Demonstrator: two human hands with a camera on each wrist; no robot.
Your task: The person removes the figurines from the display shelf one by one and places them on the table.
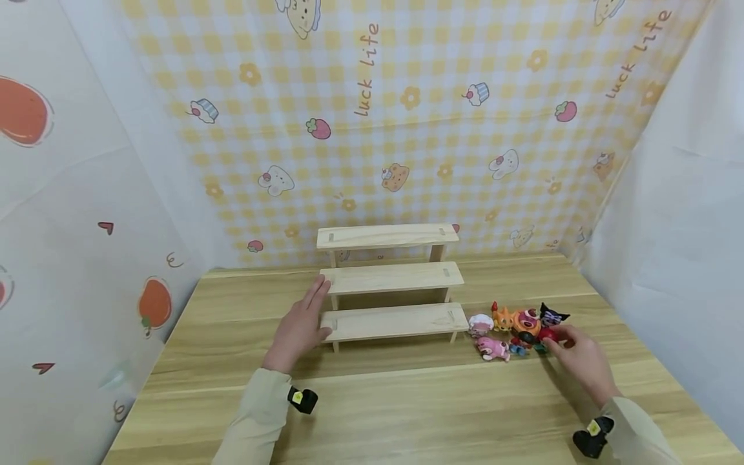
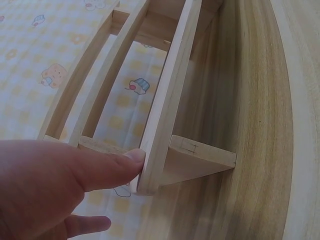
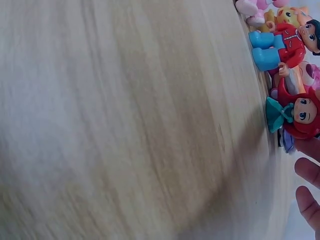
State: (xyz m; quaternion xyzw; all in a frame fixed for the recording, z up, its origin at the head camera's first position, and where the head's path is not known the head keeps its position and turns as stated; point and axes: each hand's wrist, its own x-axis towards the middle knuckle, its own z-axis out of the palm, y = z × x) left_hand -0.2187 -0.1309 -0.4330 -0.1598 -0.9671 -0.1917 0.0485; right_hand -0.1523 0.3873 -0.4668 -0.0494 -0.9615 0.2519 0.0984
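Three wooden tiers make up the stepped shelf (image 1: 391, 284) standing at the back of our table (image 1: 407, 407), and our left hand (image 1: 299, 326) steadies its left end with straight fingers, the thumb (image 2: 115, 167) pressing the lowest board's edge. Just right of the shelf lies the cluster of toy figures (image 1: 517, 329), where our right hand (image 1: 581, 361) reaches the red-haired figure (image 3: 295, 115), fingertips (image 3: 307, 167) just beside it, apart and gripping nothing. We judge this the picking step; next calls for closing on that figure without toppling its neighbours.

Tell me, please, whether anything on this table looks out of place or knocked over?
The toy figures sit bunched on the table right of the empty wooden step shelf, and the pink one lies on its side. Nothing looks spilled or broken.
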